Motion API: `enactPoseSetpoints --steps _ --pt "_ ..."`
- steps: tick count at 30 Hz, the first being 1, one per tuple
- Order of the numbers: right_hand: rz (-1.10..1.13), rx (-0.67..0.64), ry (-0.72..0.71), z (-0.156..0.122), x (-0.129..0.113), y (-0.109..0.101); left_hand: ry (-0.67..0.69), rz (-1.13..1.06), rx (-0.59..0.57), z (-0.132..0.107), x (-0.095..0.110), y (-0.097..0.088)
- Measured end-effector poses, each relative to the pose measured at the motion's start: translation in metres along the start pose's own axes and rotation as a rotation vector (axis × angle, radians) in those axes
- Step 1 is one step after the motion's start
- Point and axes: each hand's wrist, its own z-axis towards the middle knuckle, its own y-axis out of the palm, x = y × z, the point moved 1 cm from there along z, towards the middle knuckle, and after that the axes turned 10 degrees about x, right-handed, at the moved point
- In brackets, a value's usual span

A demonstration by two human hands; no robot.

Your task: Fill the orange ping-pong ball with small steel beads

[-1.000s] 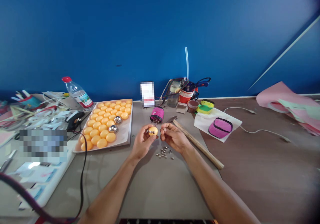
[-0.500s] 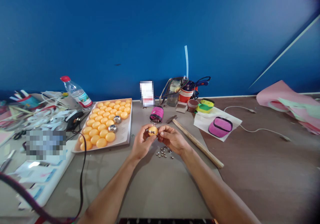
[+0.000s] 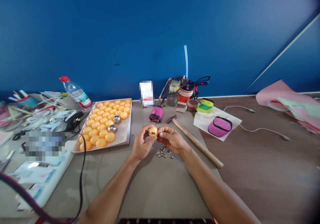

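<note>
Between the thumb and fingers of my left hand (image 3: 140, 144) is an orange ping-pong ball (image 3: 153, 129) with a few dark, shiny metal pieces along its lower front. At the ball's right side, my right hand (image 3: 174, 140) is closed in a pinch; whatever its fingertips hold is too small to make out. Just below the hands lie several small silvery metal pieces (image 3: 162, 153) on the table. A small magenta pouch (image 3: 156, 112) lies beyond the ball, with more metal bits at its mouth.
Left stands a tray (image 3: 127, 134) of orange balls, two covered in silver. A wooden-handled hammer (image 3: 197, 142) lies right of my hands. Further right is a pink mesh pouch (image 3: 220, 127) on paper. A bottle (image 3: 78, 95), jar (image 3: 172, 97) and black cable (image 3: 82, 180) are around.
The ball has turned slightly in my left hand, so its metal pieces now sit lower on the front. My right hand stays pinched beside it.
</note>
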Motion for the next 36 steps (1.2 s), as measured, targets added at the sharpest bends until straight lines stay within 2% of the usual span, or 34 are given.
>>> enactPoseSetpoints --steps 16,29,36 --pt "-0.034 -0.034 -0.012 0.0018 0.0008 -0.0031 0.140 0.106 0.015 0.0020 0.0023 -0.0009" --pt "-0.075 -0.013 -0.015 -0.0015 -0.0028 -0.0006 0.162 0.107 -0.007 0.0015 -0.0004 -0.0011" --pt "-0.083 -0.002 0.004 0.0002 -0.0023 -0.0021 0.119 0.097 0.006 0.0014 0.0024 -0.0005"
